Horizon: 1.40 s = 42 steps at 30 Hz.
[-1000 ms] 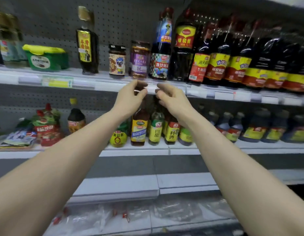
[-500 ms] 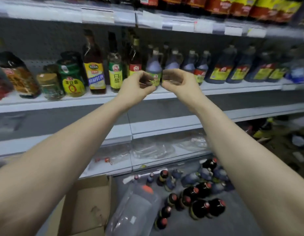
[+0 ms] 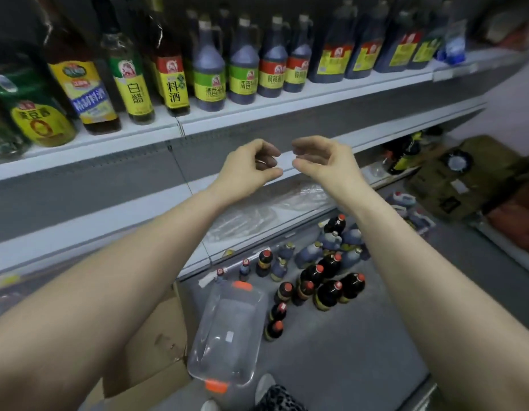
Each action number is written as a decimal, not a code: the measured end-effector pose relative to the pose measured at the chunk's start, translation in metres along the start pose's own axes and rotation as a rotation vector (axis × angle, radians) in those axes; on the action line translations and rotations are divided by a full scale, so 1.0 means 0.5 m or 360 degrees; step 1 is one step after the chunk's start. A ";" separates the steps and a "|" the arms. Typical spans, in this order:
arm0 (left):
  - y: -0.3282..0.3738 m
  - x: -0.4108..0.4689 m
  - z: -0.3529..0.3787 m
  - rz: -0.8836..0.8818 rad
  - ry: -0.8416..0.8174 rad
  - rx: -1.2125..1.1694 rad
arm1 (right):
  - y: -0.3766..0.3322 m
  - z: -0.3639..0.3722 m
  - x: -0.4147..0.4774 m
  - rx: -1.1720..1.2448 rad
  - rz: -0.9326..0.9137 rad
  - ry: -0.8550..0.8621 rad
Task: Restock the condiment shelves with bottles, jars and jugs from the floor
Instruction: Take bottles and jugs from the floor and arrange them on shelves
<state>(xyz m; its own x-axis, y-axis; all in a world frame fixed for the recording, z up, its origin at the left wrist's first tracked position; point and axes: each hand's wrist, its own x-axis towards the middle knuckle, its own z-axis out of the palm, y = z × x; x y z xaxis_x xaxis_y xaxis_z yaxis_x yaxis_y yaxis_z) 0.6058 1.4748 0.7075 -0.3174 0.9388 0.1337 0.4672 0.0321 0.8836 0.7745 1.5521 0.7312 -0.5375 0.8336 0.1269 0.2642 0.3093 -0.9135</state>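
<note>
1. The shelf (image 3: 287, 106) runs across the top. It carries a row of standing bottles (image 3: 211, 75) from the left edge to the right.
2. At lower left, a cardboard box (image 3: 156, 336) sits on the floor, just beside the jug.
3. A big clear jug (image 3: 227, 330) lies on its side on the floor. Its long axis runs roughly toward and away from the person, and it lies below the left hand.
4. The left hand (image 3: 248, 166) hangs in front of the shelf edge. Its fingers are loosely curled and hold nothing that shows.
5. The right hand (image 3: 322, 161) is just beside it, apart from it. It is curled the same relaxed way and is also empty.
6. The floor bottles (image 3: 316, 277) stand upright in a cluster with their red caps up. They are well below both hands, right of the jug and more under the right forearm.
7. The right hand looks nearer the cluster, the left nearer the jug. Either reach goes straight down: the necks can be taken from above, while the jug likely needs a grip across its side.
8. An olive bag (image 3: 453, 179) rests at far right.
</note>
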 end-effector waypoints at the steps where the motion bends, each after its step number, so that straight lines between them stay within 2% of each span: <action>1: -0.016 0.000 0.025 -0.0019 -0.0039 -0.0022 | 0.027 -0.003 -0.007 -0.0003 0.0046 0.0010; 6: -0.080 -0.009 0.106 -0.0149 -0.0162 -0.0099 | 0.130 -0.001 -0.024 0.0044 0.0135 -0.0056; 16: -0.251 -0.012 0.281 -0.0534 -0.0258 -0.0148 | 0.382 -0.001 -0.031 0.0083 0.0492 -0.0280; 25: -0.471 -0.098 0.434 -0.0860 -0.0331 -0.0170 | 0.659 0.074 -0.110 0.0113 0.0889 -0.0458; 33: -0.701 -0.194 0.553 -0.1123 -0.0354 -0.0165 | 0.898 0.180 -0.223 0.0132 0.1243 -0.0391; 42: -0.918 -0.289 0.668 -0.1264 -0.0420 -0.0252 | 1.123 0.295 -0.309 0.0178 0.1543 -0.0257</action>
<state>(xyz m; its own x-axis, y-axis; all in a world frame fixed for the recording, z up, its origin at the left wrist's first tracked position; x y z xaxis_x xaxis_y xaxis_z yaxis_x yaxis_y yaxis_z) 0.7128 1.4391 0.1326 -0.2904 0.7077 -0.6441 0.0597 0.6852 0.7259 0.8878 1.5299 0.1415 -0.2335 0.6280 -0.7423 0.5750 -0.5264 -0.6263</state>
